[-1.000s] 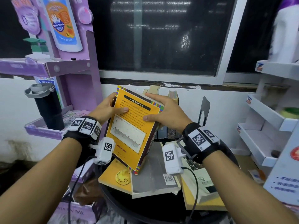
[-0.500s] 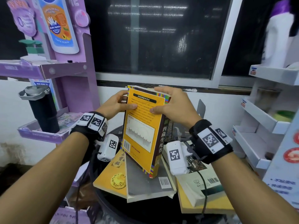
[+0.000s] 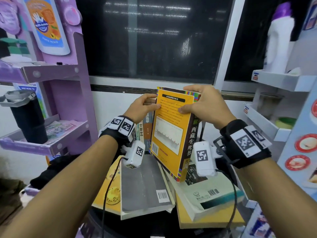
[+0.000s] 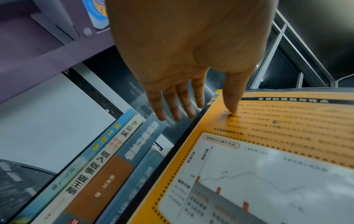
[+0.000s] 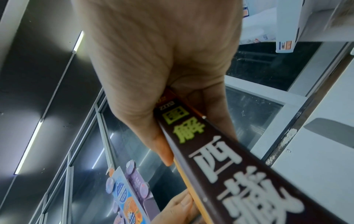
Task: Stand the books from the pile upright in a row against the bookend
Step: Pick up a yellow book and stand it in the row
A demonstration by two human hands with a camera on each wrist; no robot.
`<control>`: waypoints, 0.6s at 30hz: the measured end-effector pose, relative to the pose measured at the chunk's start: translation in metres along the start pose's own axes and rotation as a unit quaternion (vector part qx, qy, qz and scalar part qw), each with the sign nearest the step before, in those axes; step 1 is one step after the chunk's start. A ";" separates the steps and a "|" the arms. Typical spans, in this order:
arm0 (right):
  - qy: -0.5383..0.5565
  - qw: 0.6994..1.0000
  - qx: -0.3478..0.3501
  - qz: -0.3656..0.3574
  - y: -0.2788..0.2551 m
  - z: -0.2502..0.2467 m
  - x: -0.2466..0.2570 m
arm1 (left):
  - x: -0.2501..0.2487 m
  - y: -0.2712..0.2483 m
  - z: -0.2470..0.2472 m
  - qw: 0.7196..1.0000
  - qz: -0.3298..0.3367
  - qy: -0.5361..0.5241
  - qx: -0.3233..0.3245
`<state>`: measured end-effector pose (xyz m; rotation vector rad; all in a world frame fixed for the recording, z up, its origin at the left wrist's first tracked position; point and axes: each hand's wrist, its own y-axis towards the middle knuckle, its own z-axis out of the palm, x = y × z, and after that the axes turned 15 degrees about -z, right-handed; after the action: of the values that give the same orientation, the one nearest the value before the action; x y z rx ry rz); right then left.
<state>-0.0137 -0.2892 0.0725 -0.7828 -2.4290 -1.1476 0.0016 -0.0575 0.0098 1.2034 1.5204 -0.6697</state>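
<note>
An orange-backed book with a dark brown spine (image 3: 171,133) stands nearly upright above the pile. My right hand (image 3: 200,103) grips its top corner at the spine (image 5: 210,151), thumb on the cover and fingers behind. On the cover's left edge lies the thumb of my left hand (image 3: 145,105); its fingers (image 4: 172,106) stretch straight past that edge. Several books (image 3: 144,127) stand in a row just left of the held book (image 4: 268,151). The pile holds a grey book (image 3: 144,184), a yellow one (image 3: 109,191) and a white-green one (image 3: 205,194). The bookend is hidden.
A purple display shelf (image 3: 56,74) with a black tumbler (image 3: 27,121) stands on the left. White shelves (image 3: 267,124) and a white bottle (image 3: 279,40) are on the right. A dark window (image 3: 154,40) is behind. The books lie on a small black round table (image 3: 96,220).
The orange book has swung from a slant to nearly upright and moved back and right, toward the standing row. Both hands stayed at its top.
</note>
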 end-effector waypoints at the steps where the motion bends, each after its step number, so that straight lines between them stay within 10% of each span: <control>1: -0.007 1.000 -0.001 0.005 0.000 -0.005 -0.002 | 0.001 0.004 0.005 1.000 -0.002 0.002 -0.001; 18: -0.116 0.992 -0.033 0.038 0.027 -0.011 -0.055 | 0.004 0.052 0.068 0.985 -0.014 0.172 -0.019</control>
<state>0.0468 -0.3024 0.0668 -1.0739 -2.5313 -1.1715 0.0753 -0.0981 -0.0065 1.3198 1.8291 -0.4635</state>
